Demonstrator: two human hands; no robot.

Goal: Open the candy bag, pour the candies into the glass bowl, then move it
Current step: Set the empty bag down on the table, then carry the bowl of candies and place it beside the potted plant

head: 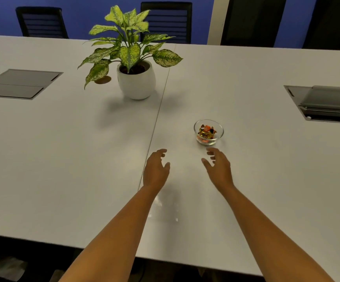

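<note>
The small clear glass bowl stands upright on the white table, right of the seam that runs down the tabletop. It contains a heap of wrapped candies in orange, gold and dark foil. The bowl is not touched by either hand.

The right hand hovers just in front of the bowl, on the near side, palm turned inward. Its fingers are spread and loosely curled, holding nothing; the fingertips are close to the bowl's near wall but apart from it.

The left hand is level with the right hand, over the table seam, palm facing the right hand. Its fingers are likewise open and lightly curved, with nothing held. Both bare forearms extend from the near table edge.

A transparent flat plastic bag lies on the table between the forearms; it is faint, and its contents cannot be told.

Farther back, a variegated green plant in a round white pot stands left of the seam. Grey recessed panels are set in the tabletop at the left and right edges. Black chairs stand behind the table against a blue wall.
</note>
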